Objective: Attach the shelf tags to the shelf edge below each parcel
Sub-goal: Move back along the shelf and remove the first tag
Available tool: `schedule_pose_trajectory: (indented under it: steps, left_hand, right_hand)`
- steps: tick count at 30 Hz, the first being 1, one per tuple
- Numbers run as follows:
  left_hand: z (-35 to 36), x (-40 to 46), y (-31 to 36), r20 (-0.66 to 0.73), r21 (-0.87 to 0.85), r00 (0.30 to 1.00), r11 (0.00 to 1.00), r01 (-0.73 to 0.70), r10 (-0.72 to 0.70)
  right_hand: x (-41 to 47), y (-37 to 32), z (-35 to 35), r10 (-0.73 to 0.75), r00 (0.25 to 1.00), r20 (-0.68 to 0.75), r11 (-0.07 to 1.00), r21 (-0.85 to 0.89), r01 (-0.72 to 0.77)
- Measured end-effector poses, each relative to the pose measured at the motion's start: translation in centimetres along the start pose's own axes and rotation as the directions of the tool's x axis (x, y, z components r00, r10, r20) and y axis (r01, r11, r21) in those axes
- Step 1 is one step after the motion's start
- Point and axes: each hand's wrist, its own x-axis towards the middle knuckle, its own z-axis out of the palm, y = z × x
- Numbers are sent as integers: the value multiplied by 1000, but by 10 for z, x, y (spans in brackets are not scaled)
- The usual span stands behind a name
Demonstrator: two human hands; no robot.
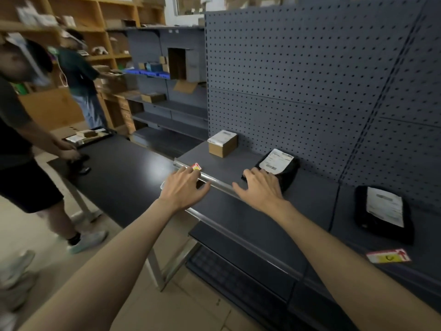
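A dark shelf (310, 187) carries a small cardboard box parcel (222, 143) at the left, a black bag parcel (284, 168) with a white label in the middle and a second black bag parcel (381, 211) at the right. My left hand (185, 187) lies over the shelf's clear edge strip (214, 181), its fingertips touching a red and yellow shelf tag (196, 167) below the box. My right hand (261, 187) rests with spread fingers on the shelf, against the middle bag. Another red and yellow tag (387, 256) sits on the edge below the right bag.
A black table (119, 168) stands left of the shelf, holding a tray (89, 136) with small items. Two people (21, 139) stand at the left by wooden shelving. A pegboard panel (298, 80) backs the shelf. Lower shelves (238, 254) lie beneath.
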Motion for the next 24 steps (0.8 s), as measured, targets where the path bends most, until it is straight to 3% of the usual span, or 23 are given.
schedule_pose_trajectory:
  steps: [6,12,24]
  left_hand:
    - [38,37,-90,43,-5,996,997,79,-79]
    - [76,74,-151,78,-31,995,998,58,-56]
    - [166,169,-196,199,-138,946,963,-230,254]
  right_hand:
    - [77,-54,58,-14,999,36,1000,-6,14]
    - [136,-88,98,5,994,107,1000,12,-6]
    - [219,-108,153,119,976,182,992,-74,-107]
